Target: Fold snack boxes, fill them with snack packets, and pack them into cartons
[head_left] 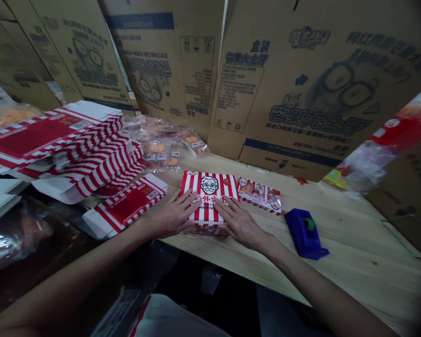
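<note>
A red-and-white striped box (209, 194) with a cartoon face printed on it lies on the wooden table (354, 252) near its front edge. My left hand (171, 216) lies flat on the box's near left part, fingers stretched out. My right hand (239, 223) lies flat on its near right part, fingers spread. Neither hand grips anything. An open flap (260, 195) with food pictures sticks out from the box's right side.
A blue tape dispenser (305, 232) lies right of my right hand. Flattened striped boxes (77, 150) are stacked at the left. Clear snack packets (161, 142) lie behind the box. Large brown cartons (301, 84) wall the back. A plastic bag (368, 164) sits at the right.
</note>
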{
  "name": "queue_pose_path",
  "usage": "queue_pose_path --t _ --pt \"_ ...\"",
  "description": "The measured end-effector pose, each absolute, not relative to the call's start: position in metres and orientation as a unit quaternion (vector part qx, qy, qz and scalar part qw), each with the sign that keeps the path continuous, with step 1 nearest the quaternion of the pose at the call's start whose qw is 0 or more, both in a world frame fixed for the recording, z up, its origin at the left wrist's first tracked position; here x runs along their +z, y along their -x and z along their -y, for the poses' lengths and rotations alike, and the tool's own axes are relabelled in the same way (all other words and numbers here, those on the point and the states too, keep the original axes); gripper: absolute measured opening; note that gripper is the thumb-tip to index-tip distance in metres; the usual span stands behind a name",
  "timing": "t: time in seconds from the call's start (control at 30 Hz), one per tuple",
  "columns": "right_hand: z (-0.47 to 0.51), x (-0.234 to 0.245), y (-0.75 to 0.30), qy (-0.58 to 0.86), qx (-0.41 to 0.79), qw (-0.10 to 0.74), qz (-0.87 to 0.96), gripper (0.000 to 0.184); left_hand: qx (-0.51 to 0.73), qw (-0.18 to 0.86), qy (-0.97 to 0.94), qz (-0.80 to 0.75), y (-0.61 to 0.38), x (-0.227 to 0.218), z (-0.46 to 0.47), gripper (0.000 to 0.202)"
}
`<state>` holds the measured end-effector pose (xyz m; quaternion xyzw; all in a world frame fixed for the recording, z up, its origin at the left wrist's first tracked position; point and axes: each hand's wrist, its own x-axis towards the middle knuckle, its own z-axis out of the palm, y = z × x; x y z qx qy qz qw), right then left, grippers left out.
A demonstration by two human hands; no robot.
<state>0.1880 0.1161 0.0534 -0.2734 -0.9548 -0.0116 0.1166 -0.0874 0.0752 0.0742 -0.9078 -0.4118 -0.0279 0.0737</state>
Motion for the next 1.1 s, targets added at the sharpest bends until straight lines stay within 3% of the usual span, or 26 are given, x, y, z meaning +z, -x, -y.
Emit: queue_pose_path --t 0.37,0.57,0.7,1.1 --pt "-0.129 0.114 -0.189 0.261 0.089 0.072 0.959 0.046 -0.092 0.009 0.905 0.415 0.098 0.077 -0.088 0.05" --pt "-0.143 0.134 -0.194 0.24 0.101 0.047 0.964 0.043 -0.084 0.059 0.877 0.47 0.072 0.084 -0.072 0.049" --pt "-0.143 0.127 -0.196 0.231 0.079 0.031 0.969 0.044 -0.053 0.087 0.878 0.468 0.069 0.085 -0.067 0.05" --pt "-0.119 0.09 -0.197 0.272 0.04 0.086 0.958 0.049 -0.041 0.076 0.925 0.369 0.094 0.075 -0.075 0.059"
